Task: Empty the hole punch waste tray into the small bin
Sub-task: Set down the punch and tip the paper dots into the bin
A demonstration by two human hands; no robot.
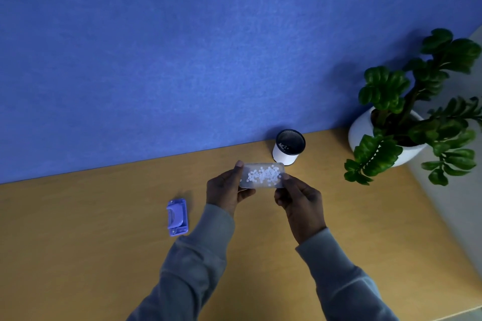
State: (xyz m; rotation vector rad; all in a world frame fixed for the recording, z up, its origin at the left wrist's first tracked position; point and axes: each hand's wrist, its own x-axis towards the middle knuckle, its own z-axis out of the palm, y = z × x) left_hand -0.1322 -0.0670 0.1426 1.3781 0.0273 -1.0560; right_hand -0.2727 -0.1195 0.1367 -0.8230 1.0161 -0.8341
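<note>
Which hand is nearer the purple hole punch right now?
Left. The left hand grips the waste tray's near end, just right of the hole punch; the right hand holds the tray's far end, farther away.

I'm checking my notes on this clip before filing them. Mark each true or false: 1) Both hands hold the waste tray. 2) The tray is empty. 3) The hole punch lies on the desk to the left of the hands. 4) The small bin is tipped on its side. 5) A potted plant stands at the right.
1) True: the left hand and right hand hold the waste tray.
2) False: white paper dots lie in it.
3) True: the hole punch lies there, untouched.
4) False: the small bin stands upright by the blue wall.
5) True: the potted plant stands there.
</note>
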